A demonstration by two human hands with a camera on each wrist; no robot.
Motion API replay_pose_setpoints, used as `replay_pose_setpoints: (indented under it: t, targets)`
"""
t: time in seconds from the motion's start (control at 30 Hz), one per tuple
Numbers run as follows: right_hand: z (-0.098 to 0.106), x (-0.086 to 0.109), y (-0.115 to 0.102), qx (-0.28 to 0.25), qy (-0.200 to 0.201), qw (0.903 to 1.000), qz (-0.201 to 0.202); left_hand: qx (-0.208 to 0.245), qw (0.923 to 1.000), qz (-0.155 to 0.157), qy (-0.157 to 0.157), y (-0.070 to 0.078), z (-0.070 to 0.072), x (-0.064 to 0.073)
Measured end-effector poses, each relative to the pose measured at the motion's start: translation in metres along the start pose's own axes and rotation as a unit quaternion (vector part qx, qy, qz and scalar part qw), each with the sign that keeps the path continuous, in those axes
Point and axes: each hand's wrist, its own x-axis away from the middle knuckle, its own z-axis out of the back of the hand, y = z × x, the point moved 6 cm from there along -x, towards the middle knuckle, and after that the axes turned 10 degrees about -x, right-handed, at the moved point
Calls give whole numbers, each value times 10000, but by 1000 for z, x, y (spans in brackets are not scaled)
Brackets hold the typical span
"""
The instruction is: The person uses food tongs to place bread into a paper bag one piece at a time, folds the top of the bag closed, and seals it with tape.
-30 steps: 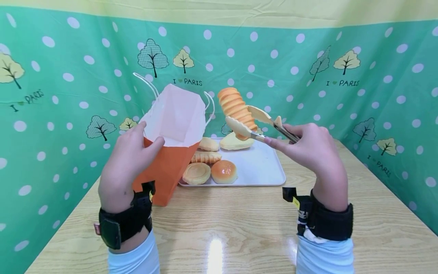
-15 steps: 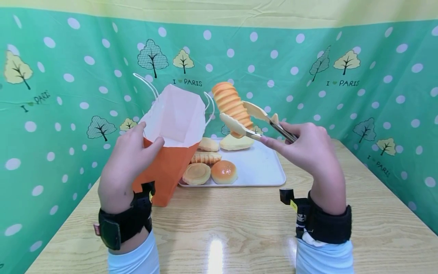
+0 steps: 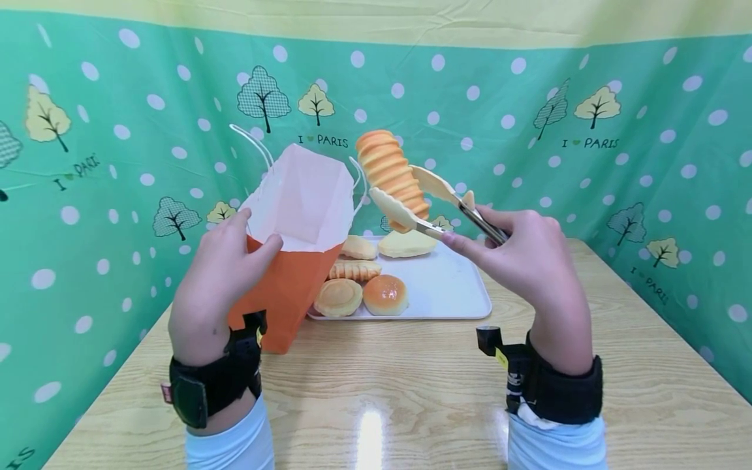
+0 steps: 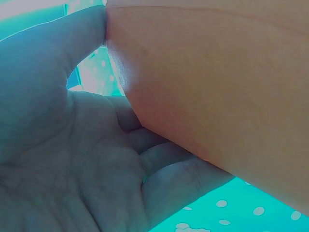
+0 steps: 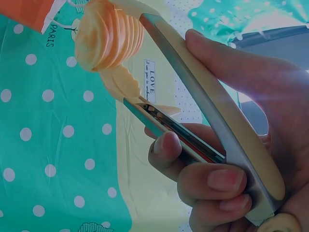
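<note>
My left hand grips the side of an orange paper bag near its white-lined open mouth, thumb on the near side. In the left wrist view, the fingers reach behind the bag wall. The bag leans, with its white cord handles standing up. My right hand holds tongs with cream-coloured tips and metal arms. Between those tips is a ridged, spiral bread roll, raised just right of the bag's mouth. The right wrist view shows the roll's rounded end and my fingers curled round the tongs.
Behind the bag lies a white tray, partly hidden by it. On it sit a glossy round bun, a flat round pastry, a striped long bread and pale breads at the back. A green curtain hangs around the wooden table.
My right hand has moved left and slightly up, bringing the tongs and the spiral bread roll closer to the bag's mouth. The left hand and bag stay in place.
</note>
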Motion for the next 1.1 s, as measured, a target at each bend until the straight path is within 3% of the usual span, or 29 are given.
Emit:
replay_pose_setpoints:
  t: [0.67,1.1]
  targets:
    - [-4,4,-14,-197,181,9995,150,-50,10000,-23,7,1,1,0]
    - [-24,5,-32,-219,266,9972,660,-48,10000,-17,-39,3,1,-1]
